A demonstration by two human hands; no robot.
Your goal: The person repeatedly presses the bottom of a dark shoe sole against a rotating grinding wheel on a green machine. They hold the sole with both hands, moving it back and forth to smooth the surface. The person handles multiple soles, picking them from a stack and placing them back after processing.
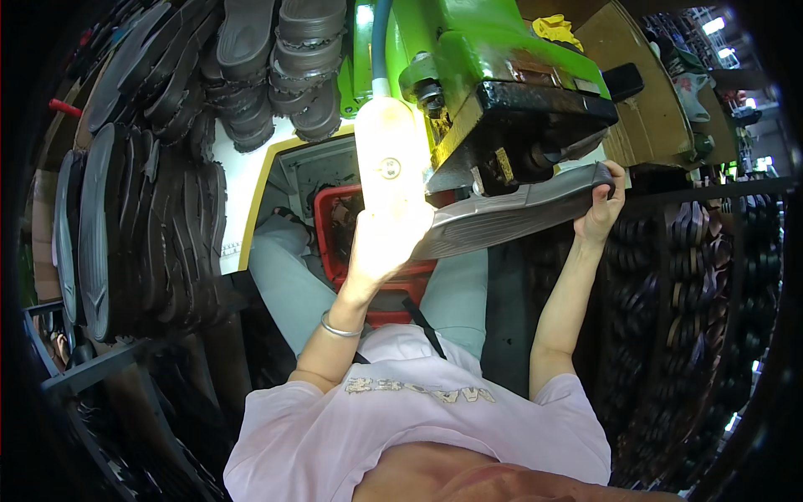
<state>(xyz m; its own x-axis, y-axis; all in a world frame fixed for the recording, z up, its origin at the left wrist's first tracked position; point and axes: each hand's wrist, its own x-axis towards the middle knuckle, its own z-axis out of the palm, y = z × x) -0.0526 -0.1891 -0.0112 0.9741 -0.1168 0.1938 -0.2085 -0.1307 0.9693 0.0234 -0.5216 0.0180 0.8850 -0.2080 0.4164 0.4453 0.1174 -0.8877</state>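
I hold a grey rubber shoe sole [510, 213] with both hands, level under the black head of a green machine [468, 58]. My left hand [386, 238] grips the sole's near left end, washed out by a bright lamp [389, 151] right above it. My right hand [600, 209] grips the far right end, fingers curled over the edge. The sole's top edge sits against the machine's black underside [535, 117].
Dark soles are stacked upright on a rack at the left [125, 226] and piled at the top [259, 67]. More soles fill shelves on the right [711, 268]. A red crate [335, 243] stands between my knees below the machine.
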